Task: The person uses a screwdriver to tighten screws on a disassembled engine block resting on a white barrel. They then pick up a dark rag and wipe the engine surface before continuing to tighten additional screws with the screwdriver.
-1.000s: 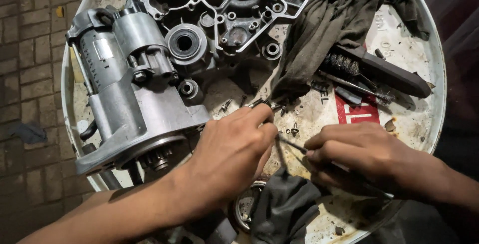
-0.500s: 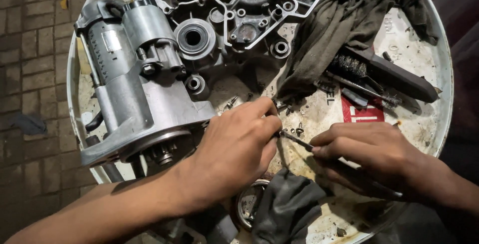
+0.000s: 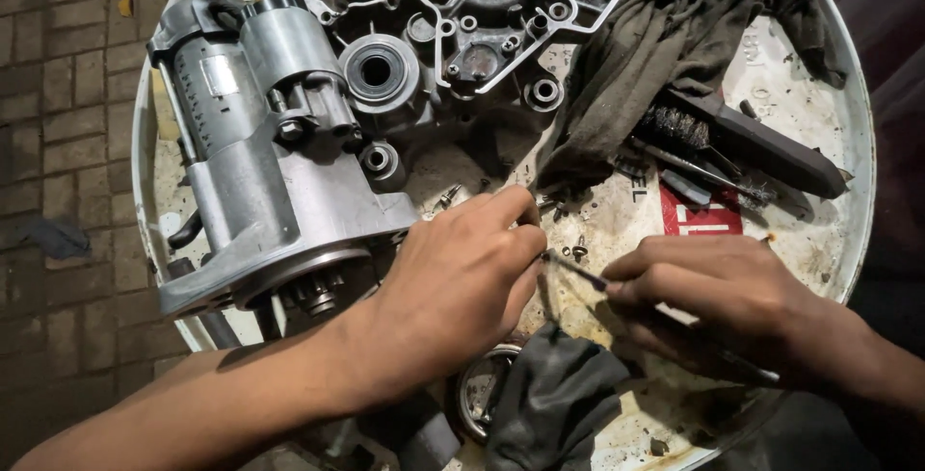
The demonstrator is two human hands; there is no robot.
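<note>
Head view, looking straight down on a round white drum top (image 3: 829, 240), stained and gritty, serving as a counter. Landmark: grey starter motor (image 3: 260, 143), lying on the drum top's left side, nose end pointing toward the viewer.

Left hand (image 3: 462, 278), just right of the starter motor's nose, fingers curled together, fingertips pinched on something small that cannot be made out. Right hand (image 3: 713, 288), farther right of the starter motor, fingers closed around a thin dark tool (image 3: 573, 267). Tool tip reaching across toward the left hand's fingertips, the two hands close but not touching.

Behind and right of the starter motor, touching it: grey cast engine case (image 3: 462, 28) with round bores and bolt holes. Farther right of the starter motor, beyond the case: crumpled dark rag (image 3: 665, 47). Below that rag, well right of the starter motor: dirty brush with a dark handle (image 3: 761, 148), lying at a slant beside a red label patch (image 3: 699, 216) on the drum top.

Small screws (image 3: 578, 245) scattered between the starter motor and the brush. Nearest the viewer, right of the starter motor's nose and under the hands: second dark cloth (image 3: 554, 404) next to a round metal ring (image 3: 482, 389).

Left of the starter motor, off the drum: brick paving (image 3: 58, 143).
</note>
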